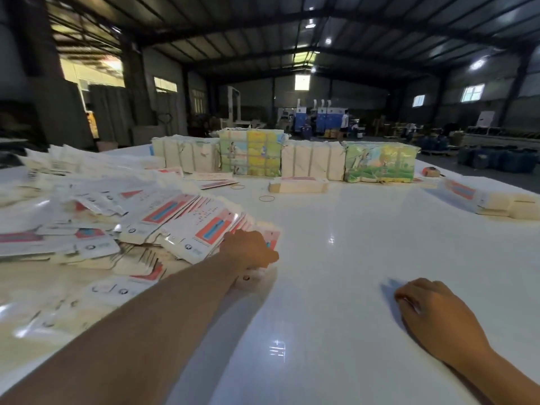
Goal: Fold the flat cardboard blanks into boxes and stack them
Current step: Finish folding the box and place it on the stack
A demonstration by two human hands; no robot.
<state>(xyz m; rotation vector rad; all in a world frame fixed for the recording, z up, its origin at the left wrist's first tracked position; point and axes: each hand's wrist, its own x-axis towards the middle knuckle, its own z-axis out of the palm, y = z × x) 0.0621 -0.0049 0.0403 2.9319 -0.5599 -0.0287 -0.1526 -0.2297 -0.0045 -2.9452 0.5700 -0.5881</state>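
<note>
- A loose heap of flat white cardboard blanks printed with red-and-blue panels (163,226) spreads over the left part of the glossy white tabletop (336,287), its near edge fanned out toward the middle.
- The left hand (251,249) reaches across to the right-hand edge of that heap, its fingers curled over the edge of the outermost blanks, gripping them; the fingertips are hidden beneath the card.
- The right hand (432,308) rests on the bare tabletop, well apart from the heap, fingers loosely bent and holding nothing.
- Along the far edge of the tabletop stands a row of tied bundles: cream-white bound stacks of card (187,154) at the left, a green-and-yellow printed bundle (251,152) beside them, more cream-white stacks (312,160), then a green picture-printed bundle (380,162).
- Just in front of that row lies a low cream stack of card with a red-printed top (298,184).
- Two thin rubber bands lie on the tabletop between the heap and that stack, one nearer (266,198), one further back (238,187).
- At the right edge sits another stack of white blanks with a red panel (479,197), and behind it a small orange object (431,171), too small to identify.
- Nothing lies between the two hands except bare tabletop.
- Beyond the tabletop is a dim warehouse hall with blue machines (312,115).
</note>
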